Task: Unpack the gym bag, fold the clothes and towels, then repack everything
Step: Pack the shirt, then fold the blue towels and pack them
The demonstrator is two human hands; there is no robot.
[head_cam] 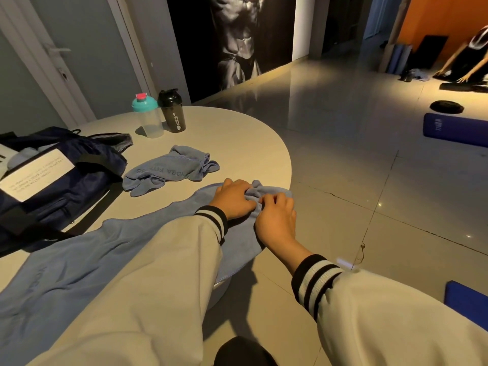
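Gripping the bunched end of a long blue towel [79,260] in the head view, the left hand [233,198] and right hand [276,220] are curling their fingers into the cloth at the counter [237,138] edge, well right of the open gym bag [60,178]. A crumpled second towel [169,170] is lying just right of the gym bag. A teal-lidded bottle [148,117] and a black bottle [173,112] are standing beyond the gym bag.

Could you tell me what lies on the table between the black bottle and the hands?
A crumpled blue towel lies there on the table, as the head view shows.
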